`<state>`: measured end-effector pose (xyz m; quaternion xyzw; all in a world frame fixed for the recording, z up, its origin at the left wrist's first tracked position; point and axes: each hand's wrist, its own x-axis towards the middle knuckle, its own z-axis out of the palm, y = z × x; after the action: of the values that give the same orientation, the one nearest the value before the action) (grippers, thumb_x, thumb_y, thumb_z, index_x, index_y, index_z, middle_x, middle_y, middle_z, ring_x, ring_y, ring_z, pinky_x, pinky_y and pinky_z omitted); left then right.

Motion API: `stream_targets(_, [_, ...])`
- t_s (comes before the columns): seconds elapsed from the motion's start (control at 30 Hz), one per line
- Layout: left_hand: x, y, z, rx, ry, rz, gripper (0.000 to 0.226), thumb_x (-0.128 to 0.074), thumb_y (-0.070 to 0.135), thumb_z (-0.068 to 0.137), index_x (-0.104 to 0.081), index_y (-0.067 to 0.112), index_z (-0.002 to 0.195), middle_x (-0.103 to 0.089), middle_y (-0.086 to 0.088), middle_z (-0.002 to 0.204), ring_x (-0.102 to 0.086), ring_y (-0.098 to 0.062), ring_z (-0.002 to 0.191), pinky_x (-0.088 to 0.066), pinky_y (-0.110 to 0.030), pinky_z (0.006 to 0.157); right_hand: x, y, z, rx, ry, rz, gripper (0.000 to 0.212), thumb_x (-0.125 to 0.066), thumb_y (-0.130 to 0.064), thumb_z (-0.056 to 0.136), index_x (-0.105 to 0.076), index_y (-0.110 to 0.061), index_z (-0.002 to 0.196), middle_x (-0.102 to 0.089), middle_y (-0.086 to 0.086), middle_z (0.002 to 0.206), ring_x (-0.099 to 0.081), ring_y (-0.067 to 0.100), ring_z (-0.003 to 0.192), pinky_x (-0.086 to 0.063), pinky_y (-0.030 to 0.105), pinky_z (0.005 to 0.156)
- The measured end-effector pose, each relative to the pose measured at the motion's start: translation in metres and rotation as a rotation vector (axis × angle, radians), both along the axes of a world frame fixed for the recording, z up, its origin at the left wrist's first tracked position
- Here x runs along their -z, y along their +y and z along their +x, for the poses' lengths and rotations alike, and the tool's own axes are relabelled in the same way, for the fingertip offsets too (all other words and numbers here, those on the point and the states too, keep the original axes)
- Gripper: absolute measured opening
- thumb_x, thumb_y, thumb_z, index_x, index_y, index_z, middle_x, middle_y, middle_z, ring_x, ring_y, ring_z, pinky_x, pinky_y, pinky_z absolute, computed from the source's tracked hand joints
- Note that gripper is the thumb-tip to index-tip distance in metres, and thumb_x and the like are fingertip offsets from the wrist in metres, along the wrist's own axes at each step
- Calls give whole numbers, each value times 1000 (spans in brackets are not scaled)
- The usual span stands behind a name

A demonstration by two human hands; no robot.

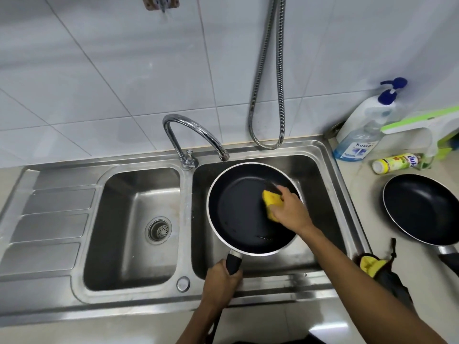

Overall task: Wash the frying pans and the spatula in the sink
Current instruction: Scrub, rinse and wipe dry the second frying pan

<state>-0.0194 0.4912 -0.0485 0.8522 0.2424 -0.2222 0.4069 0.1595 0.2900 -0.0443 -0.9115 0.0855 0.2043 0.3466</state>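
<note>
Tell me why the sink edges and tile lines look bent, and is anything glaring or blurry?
Head view: the wide-angle lens bows the sink rim and the lines of the tiled wall, most near the edges; soft glare sits on the tap and wall; the right hand and sponge in the frying pan look slightly smeared, perhaps from motion.

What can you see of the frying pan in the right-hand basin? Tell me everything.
The frying pan is round, with a dark non-stick inside, bright metal rim and black handle pointing toward the person. It lies open side up in the sink's right basin, below the tap spout. The left hand grips the handle; the right hand holds a yellow sponge against its inner right side.
</note>
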Motion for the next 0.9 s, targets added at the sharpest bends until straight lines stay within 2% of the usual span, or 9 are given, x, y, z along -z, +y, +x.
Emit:
stream_targets(0.1, [3,8,-5,-32,-3,19,20,-71,30,87,-62,17,76,-68,3,68,-64,-9,61,-44,-14,52,-22,2,-1,331,273,654,72,-63,-24,87,-35,-36,152,-69,5,115,-69,26,96,-59,42,84])
stream_targets(0.17, [3,13,-10,-73,-11,36,26,-73,31,86,-58,19,69,-62,6,60,-57,-3,54,-41,-12,47,-37,-3,-2,399,379,1023,64,-56,-13,91,-41,-35,150,-71,10,110,-70,29,91,-60,43,78])
stream_targets(0.27, [2,20,-16,-134,-25,63,23,-74,34,84,-61,19,73,-65,5,63,-59,-3,57,-42,-13,48,-53,-22,-1,284,486,1434,54,-54,-19,91,-51,-30,144,-59,16,139,-64,37,114,-52,51,94])
stream_targets(0.37, [0,23,-22,-190,-36,66,23,-74,36,83,-65,16,82,-73,0,75,-68,-17,71,-49,-25,58,-63,-32,3,239,582,1597,48,-58,-45,95,-54,-33,141,-49,20,150,-49,50,132,-38,65,105])
stream_targets(0.5, [-3,26,-28,-230,-43,55,23,-75,35,84,-67,14,84,-73,-2,75,-70,-20,73,-57,-38,67,-57,-27,9,313,491,1398,49,-66,-52,91,-60,-27,133,-61,18,136,-64,42,113,-52,50,85])
stream_targets(0.6, [-4,27,-34,-264,-53,45,21,-75,33,84,-63,17,78,-70,1,69,-68,-19,66,-60,-43,61,-47,-21,12,357,274,1025,20,-62,-44,96,-64,-29,109,-58,20,122,-66,32,85,-47,35,60])
stream_targets(0.67, [-5,27,-37,-285,-48,41,20,-75,31,83,-63,16,79,-70,-1,68,-69,-22,63,-60,-47,58,-36,-19,15,344,176,782,16,-60,-40,98,-62,-25,95,-57,18,108,-62,27,73,-40,28,50])
stream_targets(0.77, [-5,25,-41,-297,-36,41,18,-75,30,83,-64,16,81,-69,-2,67,-69,-23,60,-60,-47,55,-24,-17,22,394,98,521,19,-55,-34,90,-58,-18,80,-58,14,78,-50,20,55,-32,28,47])
stream_targets(0.9, [-7,21,-47,-316,-28,65,20,-75,33,82,-66,17,78,-68,1,62,-68,-19,56,-60,-43,52,-17,-15,35,508,-9,400,25,-53,-35,80,-50,-17,63,-54,4,60,-51,24,59,-41,37,58])
